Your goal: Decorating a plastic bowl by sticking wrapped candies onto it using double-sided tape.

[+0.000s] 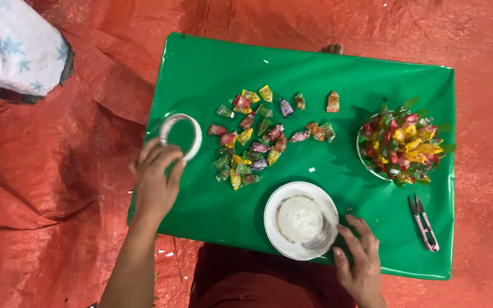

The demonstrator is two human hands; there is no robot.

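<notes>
While wrapped candies (pixel 250 137) are lying scattered across a green-covered table (pixel 212 205), the left hand (pixel 156 181) is curling its fingers around a roll of clear tape (pixel 181 136) near the table's left edge. The right hand (pixel 359 258) is resting with fingers spread against a white plate (pixel 275 234) holding an upturned glass (pixel 299 219). A nudge from that hand risks sliding the plate off the near edge. Small pink scissors (pixel 424 223) are lying beside a finished candy arrangement (pixel 401 144).

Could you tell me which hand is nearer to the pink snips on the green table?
The right hand. It rests at the white plate's edge, just left of the pink snips. The left hand is far across the table, at the tape roll.
</notes>
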